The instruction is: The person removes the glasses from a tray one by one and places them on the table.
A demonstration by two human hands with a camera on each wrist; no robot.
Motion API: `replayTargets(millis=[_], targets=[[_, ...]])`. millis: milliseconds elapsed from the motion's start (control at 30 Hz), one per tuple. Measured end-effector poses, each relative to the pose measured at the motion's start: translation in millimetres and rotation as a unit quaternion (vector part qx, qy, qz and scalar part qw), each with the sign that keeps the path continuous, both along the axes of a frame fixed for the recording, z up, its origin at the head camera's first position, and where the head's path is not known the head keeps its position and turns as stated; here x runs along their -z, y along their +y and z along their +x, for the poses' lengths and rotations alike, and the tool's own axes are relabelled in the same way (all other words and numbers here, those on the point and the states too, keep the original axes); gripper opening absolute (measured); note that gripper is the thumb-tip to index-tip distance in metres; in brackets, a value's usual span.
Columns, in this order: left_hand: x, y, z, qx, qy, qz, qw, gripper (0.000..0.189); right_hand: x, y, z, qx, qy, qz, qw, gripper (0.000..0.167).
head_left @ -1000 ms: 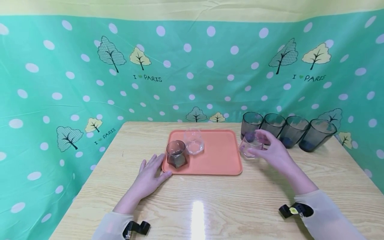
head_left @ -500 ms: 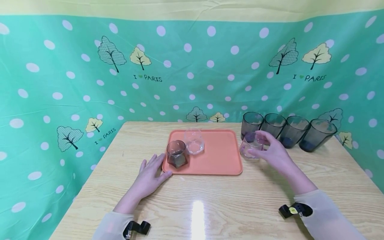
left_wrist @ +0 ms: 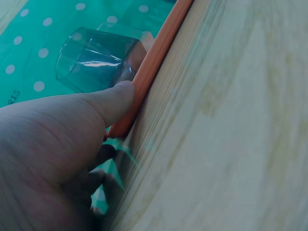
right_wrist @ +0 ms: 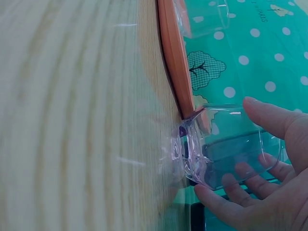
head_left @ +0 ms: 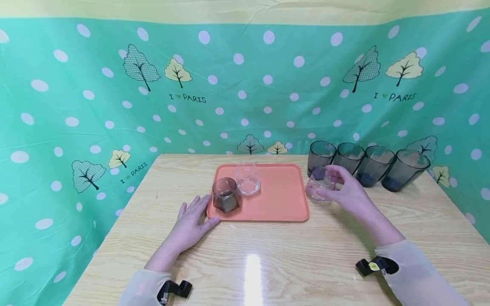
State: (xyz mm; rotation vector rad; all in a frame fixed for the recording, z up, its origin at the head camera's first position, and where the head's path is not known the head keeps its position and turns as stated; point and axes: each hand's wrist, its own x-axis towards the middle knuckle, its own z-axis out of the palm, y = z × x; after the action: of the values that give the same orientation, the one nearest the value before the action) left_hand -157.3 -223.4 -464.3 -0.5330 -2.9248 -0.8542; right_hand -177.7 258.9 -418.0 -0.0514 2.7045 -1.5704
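At the right edge of the coral-pink tray (head_left: 281,195), my right hand (head_left: 346,191) grips a clear drinking glass (head_left: 319,187) between thumb and fingers. Its faceted base is at table level in the right wrist view, upright beside the tray; fingers (right_wrist: 236,185) show through its wall. My left hand (head_left: 191,227) rests at the tray's front left corner, thumb (left_wrist: 118,98) against the rim, the other fingers fairly straight along the left side. On the tray's left part stand a smoky faceted glass (head_left: 226,199) and, just behind it, a clear glass (head_left: 248,182).
Several tall dark-tinted tumblers (head_left: 377,165) stand in a row at the table's back right, close behind my right hand. A green patterned cloth (head_left: 245,93) hangs behind the wooden table (head_left: 214,267).
The head view has shifted very slightly. Both hands, the held glass and the tray stay where they were.
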Motion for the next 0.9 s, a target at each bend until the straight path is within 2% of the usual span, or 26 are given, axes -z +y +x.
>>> replayTargets(millis=[600, 900], targets=[[-2.9, 0.6, 1.1, 0.0, 0.005, -0.002, 1.0, 0.081, 1.0, -0.1, -0.6, -0.003, 0.006, 0.002, 1.0, 0.095], [-0.9, 0.6, 0.7, 0.0, 0.0, 0.001, 1.0, 0.082, 2.4, 0.2, -0.2, -0.001, 0.007, 0.004, 1.0, 0.096]])
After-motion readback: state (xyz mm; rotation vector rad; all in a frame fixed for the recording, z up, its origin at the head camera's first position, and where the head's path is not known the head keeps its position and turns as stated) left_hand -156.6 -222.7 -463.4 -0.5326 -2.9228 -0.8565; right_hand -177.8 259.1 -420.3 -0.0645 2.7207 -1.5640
